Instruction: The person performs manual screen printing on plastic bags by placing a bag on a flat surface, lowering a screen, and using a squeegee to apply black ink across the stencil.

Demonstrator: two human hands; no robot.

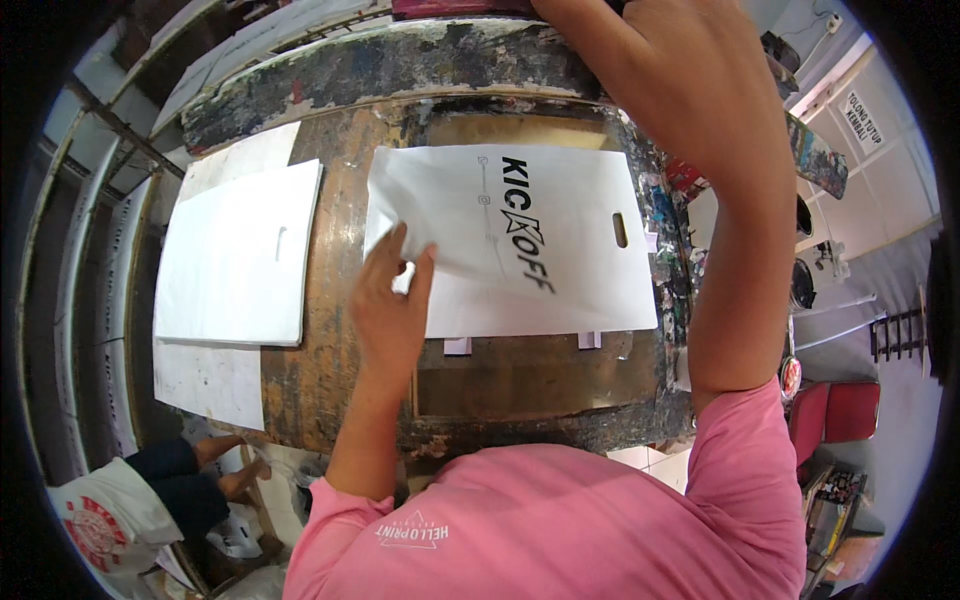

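A white plastic bag (pixel 570 270) with black lettering and a punched handle slot lies across the work table (pixel 335 250). Its left edge is lifted and creased where my left hand (pixel 390 290) pinches it between thumb and fingers. My right arm stretches to the far side, and my right hand (pixel 670 50) is closed at the end of a dark red frame bar (pixel 460 8). The top of the picture cuts off most of its fingers. To the left of the printed bag rests a stack of blank white bags (pixel 230 260) with a handle slot.
White sheets (pixel 210 385) stick out under the stack. A paint-crusted beam (pixel 390 70) crosses the far side. Racks (pixel 110 270) holding printed bags stand at left. Another person (pixel 140 510) sits at lower left; a red chair (pixel 838 412) stands at right.
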